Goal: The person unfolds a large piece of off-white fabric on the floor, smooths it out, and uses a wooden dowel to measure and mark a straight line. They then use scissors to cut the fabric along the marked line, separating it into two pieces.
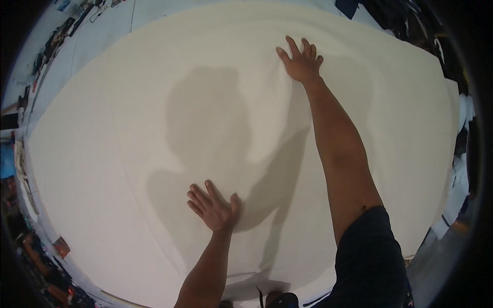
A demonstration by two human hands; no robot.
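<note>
Pressing down flat, your left hand (214, 208) lies open on the big cream cloth (128, 154), near its close edge. Your right hand (302, 60) is stretched far out, fingers spread, flat on the same cloth near its far edge. Neither hand grips anything. The cloth covers almost the whole table (102, 36). Small things along the table's left edge are too blurry to tell, maybe tools.

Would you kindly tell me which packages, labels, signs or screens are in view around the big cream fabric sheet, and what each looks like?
Small reddish-brown rectangular packet or card: at the table's lower left edge, beside the cream fabric sheet; too blurred to identify.
No clear signs or screens.
</note>
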